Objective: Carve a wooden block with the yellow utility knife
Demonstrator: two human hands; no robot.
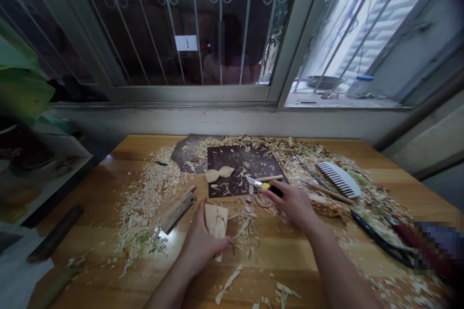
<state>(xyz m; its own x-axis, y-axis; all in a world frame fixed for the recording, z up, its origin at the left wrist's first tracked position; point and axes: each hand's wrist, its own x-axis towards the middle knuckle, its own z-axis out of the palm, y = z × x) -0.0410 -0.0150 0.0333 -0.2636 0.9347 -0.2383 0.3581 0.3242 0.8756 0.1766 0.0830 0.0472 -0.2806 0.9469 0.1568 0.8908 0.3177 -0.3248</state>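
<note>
My left hand (203, 237) grips a pale, flat wood block (216, 222) by its edges, thumb on the near right side, low over the table's front middle. In my right hand (290, 200) is a yellow and black utility knife (266, 186), its blade out and pointing left over the dark mat (242, 159). A thin wooden stick (270, 178) lies just beyond the knife. On the mat's left part rests a carved, bow-shaped wood piece (219, 173). Fingers of the right hand are wrapped round the knife handle, which they partly hide.
Wood shavings (145, 198) cover much of the table (105, 193). Split wood strips (177, 210) lie left of my left hand. To the right are a white comb (339, 179), a rough wood piece (329, 206) and a black-handled tool (377, 241). A barred window (195, 91) stands behind.
</note>
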